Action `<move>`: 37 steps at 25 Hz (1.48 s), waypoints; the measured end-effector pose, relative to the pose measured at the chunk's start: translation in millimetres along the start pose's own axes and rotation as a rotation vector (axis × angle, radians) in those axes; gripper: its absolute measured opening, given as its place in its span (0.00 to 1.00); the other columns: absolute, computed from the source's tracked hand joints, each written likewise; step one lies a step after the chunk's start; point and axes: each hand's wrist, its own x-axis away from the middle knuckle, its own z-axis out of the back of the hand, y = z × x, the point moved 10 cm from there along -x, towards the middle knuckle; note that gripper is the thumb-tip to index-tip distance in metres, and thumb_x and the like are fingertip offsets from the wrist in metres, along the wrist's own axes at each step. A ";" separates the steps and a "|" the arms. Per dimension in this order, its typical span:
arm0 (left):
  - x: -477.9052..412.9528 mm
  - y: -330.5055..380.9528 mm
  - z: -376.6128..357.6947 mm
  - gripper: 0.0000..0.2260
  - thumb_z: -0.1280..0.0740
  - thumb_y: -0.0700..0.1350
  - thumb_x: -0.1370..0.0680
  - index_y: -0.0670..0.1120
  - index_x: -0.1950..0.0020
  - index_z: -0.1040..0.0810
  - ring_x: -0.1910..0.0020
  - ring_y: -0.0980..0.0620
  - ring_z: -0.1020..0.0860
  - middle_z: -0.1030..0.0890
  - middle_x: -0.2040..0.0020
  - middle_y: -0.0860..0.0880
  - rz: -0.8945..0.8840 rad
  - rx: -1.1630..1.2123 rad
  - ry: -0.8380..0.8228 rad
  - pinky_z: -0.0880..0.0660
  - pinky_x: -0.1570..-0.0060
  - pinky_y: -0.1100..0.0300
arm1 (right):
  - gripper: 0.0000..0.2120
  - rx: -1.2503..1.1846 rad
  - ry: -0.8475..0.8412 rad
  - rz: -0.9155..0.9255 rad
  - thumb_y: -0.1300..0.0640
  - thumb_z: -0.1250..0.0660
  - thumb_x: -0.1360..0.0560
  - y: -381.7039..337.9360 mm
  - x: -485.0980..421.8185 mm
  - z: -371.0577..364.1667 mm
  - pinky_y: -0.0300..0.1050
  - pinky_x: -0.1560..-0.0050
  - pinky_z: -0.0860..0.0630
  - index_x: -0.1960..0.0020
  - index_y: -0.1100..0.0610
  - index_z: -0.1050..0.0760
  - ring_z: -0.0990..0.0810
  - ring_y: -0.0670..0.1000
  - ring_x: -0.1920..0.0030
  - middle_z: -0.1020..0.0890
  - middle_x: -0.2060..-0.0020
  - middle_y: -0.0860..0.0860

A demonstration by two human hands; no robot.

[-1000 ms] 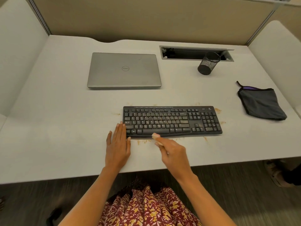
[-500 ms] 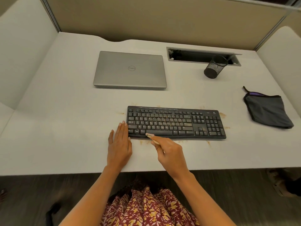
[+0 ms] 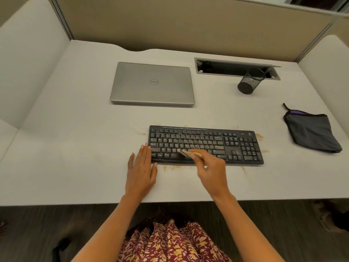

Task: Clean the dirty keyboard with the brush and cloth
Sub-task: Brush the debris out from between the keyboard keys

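I see right hand (image 3: 211, 171) pinching brush (image 3: 188, 153), tip now up on bottom letter row of keyboard (image 3: 236, 146) — a second ago at front edge. Left hand (image 3: 140, 171) flat, fingers straight, touching keyboard's left end. Sweeping underway, I judge — cloth (image 3: 311, 131) untouched, far right.

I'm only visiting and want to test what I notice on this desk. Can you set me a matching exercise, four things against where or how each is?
1 laptop
2 mesh cup
3 grey cloth
4 brush

A at the right side of the desk, untouched
B gripped by the right hand, bristles on keys
C closed, behind the keyboard
D black, beside the cable slot

Pairs: 1-C, 2-D, 3-A, 4-B
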 end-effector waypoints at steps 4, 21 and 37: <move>-0.5 -0.3 -4.1 0.29 0.49 0.55 0.19 0.42 0.21 0.43 0.22 0.52 0.48 0.42 0.21 0.46 -0.006 -0.011 -0.025 0.48 0.24 0.46 | 0.07 -0.023 0.047 -0.141 0.60 0.33 0.21 31.2 -6.7 17.1 0.32 0.74 0.41 0.46 0.56 0.18 0.32 0.45 0.76 0.20 0.70 0.46; -1.7 -1.7 -6.3 0.29 0.50 0.55 0.18 0.43 0.20 0.46 0.21 0.51 0.47 0.45 0.21 0.48 0.001 0.020 -0.031 0.48 0.23 0.45 | 0.03 0.112 -0.055 -0.093 0.57 0.34 0.21 28.2 -86.8 16.4 0.39 0.71 0.32 0.53 0.55 0.22 0.28 0.45 0.72 0.20 0.69 0.49; -3.1 -1.1 -6.5 0.29 0.50 0.56 0.18 0.43 0.20 0.45 0.21 0.53 0.49 0.45 0.20 0.48 0.002 0.047 -0.031 0.50 0.23 0.45 | 0.06 0.158 0.081 -0.150 0.57 0.35 0.20 24.8 -119.8 16.6 0.26 0.68 0.33 0.52 0.57 0.21 0.26 0.37 0.70 0.24 0.69 0.42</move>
